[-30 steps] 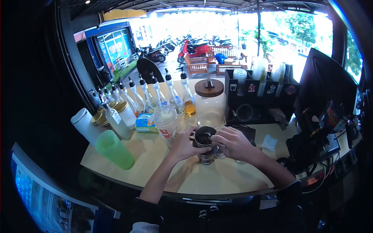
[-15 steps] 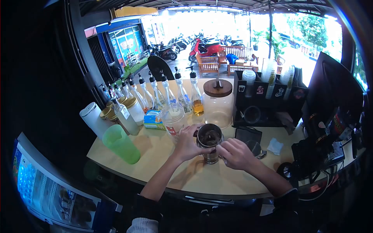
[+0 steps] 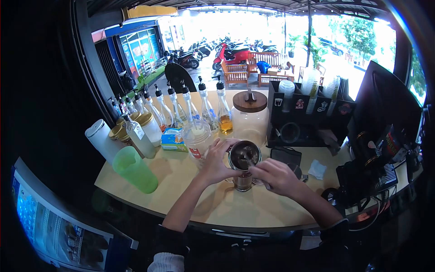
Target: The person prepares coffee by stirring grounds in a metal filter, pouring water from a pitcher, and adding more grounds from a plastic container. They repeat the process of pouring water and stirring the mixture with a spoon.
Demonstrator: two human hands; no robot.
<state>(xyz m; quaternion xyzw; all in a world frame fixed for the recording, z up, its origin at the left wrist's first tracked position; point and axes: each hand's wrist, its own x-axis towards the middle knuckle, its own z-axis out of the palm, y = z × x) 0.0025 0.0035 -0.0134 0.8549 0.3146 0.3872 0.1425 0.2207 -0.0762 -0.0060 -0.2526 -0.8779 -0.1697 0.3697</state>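
My left hand (image 3: 217, 164) is wrapped around the side of a metal cup (image 3: 245, 152) with dark brown contents, its mouth tipped toward me. In my right hand (image 3: 276, 176) is a spoon (image 3: 248, 159), its lower end down inside the cup and the fingers closed on its handle. Just below the cup, a small clear glass (image 3: 243, 182) with something brown in it stands on the counter; the cup and hands partly cover it. Close behind my left hand sits a clear plastic jar (image 3: 196, 136) with red lettering.
A green pitcher (image 3: 136, 170) stands at left, near a tissue pack (image 3: 174, 139). Pump bottles (image 3: 208, 109) line the back beside a wooden-lidded glass jar (image 3: 250, 120). A black cup organizer (image 3: 308, 111) and a crumpled napkin (image 3: 317, 169) are to the right.
The cup's mouth is tipped further toward me, and the spoon inside it now shows. My right hand has shifted slightly over the rim; the whole view has moved a little.
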